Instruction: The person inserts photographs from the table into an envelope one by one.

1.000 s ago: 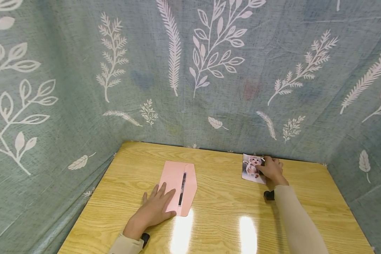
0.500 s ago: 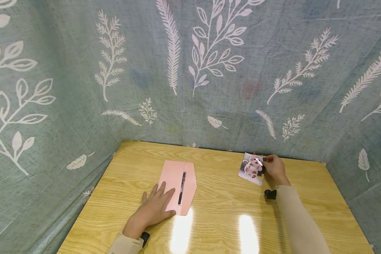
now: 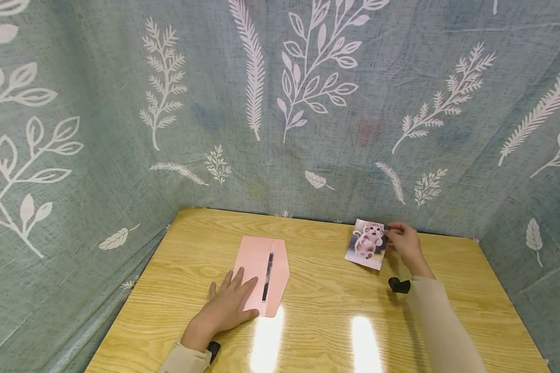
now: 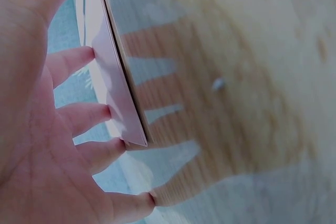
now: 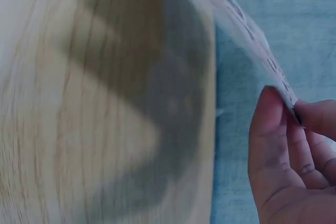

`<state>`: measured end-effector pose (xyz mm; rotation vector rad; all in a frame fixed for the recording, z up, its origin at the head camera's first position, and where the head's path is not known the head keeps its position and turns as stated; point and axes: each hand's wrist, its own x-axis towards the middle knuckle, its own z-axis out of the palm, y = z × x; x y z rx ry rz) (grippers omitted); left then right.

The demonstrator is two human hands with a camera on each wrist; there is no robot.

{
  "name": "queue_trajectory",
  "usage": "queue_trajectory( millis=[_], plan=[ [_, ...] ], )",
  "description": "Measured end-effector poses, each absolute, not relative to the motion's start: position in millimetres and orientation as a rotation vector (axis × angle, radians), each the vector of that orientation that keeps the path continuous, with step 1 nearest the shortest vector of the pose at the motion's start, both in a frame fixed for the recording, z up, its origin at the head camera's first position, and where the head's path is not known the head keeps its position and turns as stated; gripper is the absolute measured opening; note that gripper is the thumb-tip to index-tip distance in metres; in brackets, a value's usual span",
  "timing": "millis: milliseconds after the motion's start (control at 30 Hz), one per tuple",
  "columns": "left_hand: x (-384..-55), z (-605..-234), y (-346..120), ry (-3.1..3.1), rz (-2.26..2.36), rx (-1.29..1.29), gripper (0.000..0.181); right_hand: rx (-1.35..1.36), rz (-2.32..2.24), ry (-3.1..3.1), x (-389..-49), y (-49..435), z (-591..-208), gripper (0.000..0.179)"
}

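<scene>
A pink envelope (image 3: 252, 254) lies on the table with its flap open at the right, and the edge of a dark picture card (image 3: 268, 277) shows in its slot. My left hand (image 3: 226, 303) rests spread and flat on the envelope's lower left part; in the left wrist view its fingertips touch the envelope (image 4: 113, 82) and the table. At the back right, my right hand (image 3: 406, 246) pinches the right edge of a kitten photo card (image 3: 366, 243) between thumb and fingers. The right wrist view shows the card (image 5: 236, 24) nearly edge-on, raised off the table.
The wooden table (image 3: 317, 290) has a glossy top with two bright reflections near the front. A blue-green leaf-patterned cloth (image 3: 270, 171) hangs along its back and sides. A black wrist camera mount (image 3: 399, 285) sits by the right cuff.
My right hand has lifted the kitten photo card off the table by its right edge and shifted it slightly left, tilting it up. The left hand and envelope have stayed put.
</scene>
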<state>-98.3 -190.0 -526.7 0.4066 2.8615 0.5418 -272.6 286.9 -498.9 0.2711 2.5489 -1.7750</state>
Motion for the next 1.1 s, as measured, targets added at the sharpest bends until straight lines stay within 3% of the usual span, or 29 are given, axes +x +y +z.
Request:
queue_trajectory(
  millis=[433,1100],
  plan=[
    [-100,-527,-190,2.869,0.532,0.41,0.08,0.168,-2.005,2.394,-248,271,-480,0.039],
    [-99,-529,-189,2.868,0.507,0.397,0.08,0.051,-2.078,2.407,-216,227,-483,0.032]
  ],
)
